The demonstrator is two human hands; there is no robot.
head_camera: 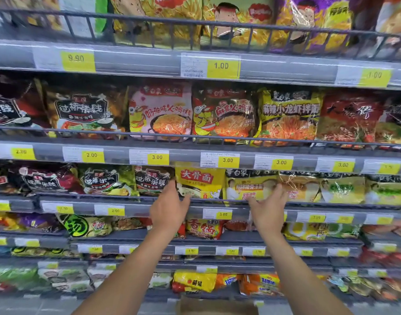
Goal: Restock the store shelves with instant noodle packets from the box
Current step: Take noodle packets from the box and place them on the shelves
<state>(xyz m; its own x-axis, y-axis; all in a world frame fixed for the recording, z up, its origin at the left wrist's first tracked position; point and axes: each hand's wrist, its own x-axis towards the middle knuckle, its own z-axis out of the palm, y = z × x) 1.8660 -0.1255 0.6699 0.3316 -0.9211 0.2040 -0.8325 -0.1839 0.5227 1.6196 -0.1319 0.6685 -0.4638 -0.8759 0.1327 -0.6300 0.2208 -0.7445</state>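
Note:
A yellow noodle packet (199, 180) with red characters stands upright on the third shelf (217, 202), behind its rail. My left hand (170, 209) reaches up at the packet's left side, fingers straight, fingertips touching its left edge. My right hand (268, 209) is raised in front of the neighbouring yellow packet (249, 185), fingers spread and relaxed, holding nothing. The brown cardboard box (215, 306) shows at the bottom edge, between my forearms.
Rows of noodle packets fill every shelf: pink and yellow ones (160, 112) above, dark ones (108, 180) to the left, pale yellow ones (320, 187) to the right. Each shelf has a grey front rail and yellow price tags (228, 160).

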